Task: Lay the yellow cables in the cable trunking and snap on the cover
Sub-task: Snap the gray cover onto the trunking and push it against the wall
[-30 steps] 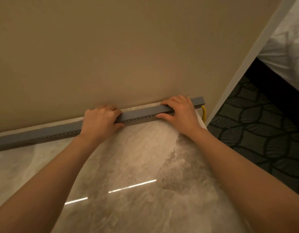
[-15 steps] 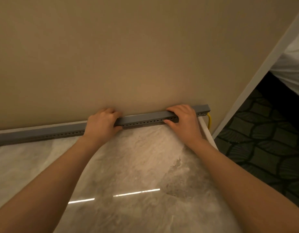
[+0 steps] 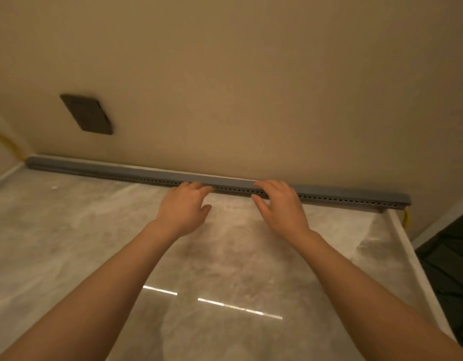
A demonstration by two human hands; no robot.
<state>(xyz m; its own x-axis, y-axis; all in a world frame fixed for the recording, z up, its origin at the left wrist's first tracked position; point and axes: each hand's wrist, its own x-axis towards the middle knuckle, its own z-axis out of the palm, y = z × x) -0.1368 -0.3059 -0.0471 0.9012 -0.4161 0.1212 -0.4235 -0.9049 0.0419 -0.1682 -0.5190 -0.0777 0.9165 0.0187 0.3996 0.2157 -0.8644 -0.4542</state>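
Where the grey cable trunking (image 3: 233, 183) lines the wall (image 3: 251, 87), the left hand (image 3: 183, 205) and right hand (image 3: 280, 204) touch it, fingers loosely spread; a yellow cable (image 3: 406, 218) shows at 3 o'clock.

The trunking (image 3: 147, 175) looks like grey plastic, matt and smooth, with 1 row of small holes along its front. The floor (image 3: 69, 243) is glossy, polished stone-look tile that mirrors light. The wall (image 3: 251, 87) is smooth matt paint. The carpet (image 3: 449, 256) looks dull and woven.
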